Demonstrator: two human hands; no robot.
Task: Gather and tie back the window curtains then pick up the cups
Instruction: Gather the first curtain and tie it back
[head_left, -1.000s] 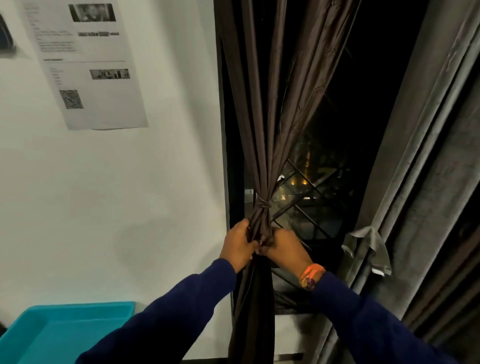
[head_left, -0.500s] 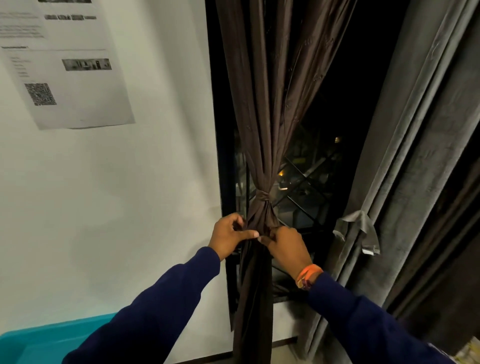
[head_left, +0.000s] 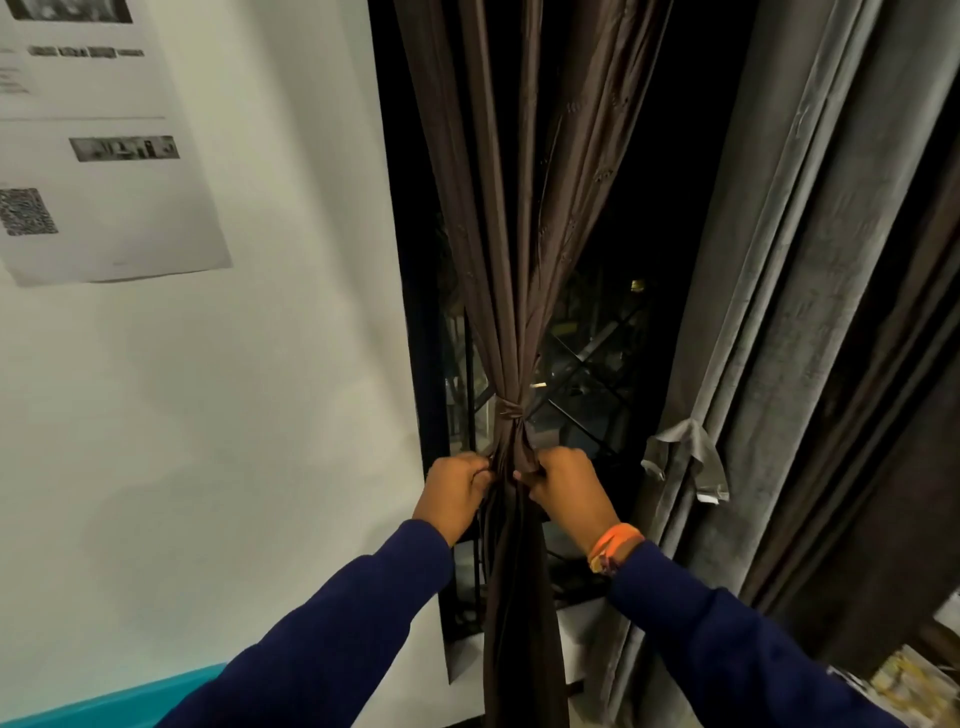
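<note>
A dark brown curtain (head_left: 511, 249) hangs in front of the black window, bunched tight by a knotted band (head_left: 511, 410) at mid height. Just below that knot my left hand (head_left: 457, 491) grips the left side of the bunched fabric and my right hand (head_left: 566, 486) pinches its right side. Both arms wear navy sleeves; an orange band circles the right wrist. A thicker grey curtain (head_left: 789, 312) hangs to the right with a grey tie strip (head_left: 685, 457) dangling from it. No cups are in view.
A white wall (head_left: 234, 415) with a printed paper sheet (head_left: 98, 156) is on the left. A teal tray edge (head_left: 104, 701) shows at bottom left. A metal window grille (head_left: 587, 374) sits behind the curtain. Cluttered items (head_left: 904, 680) lie at bottom right.
The view has tilted down and shifted right, so the paper sits higher and the tray mostly left the frame. Both hands have parted slightly to either side of the curtain below the knot.
</note>
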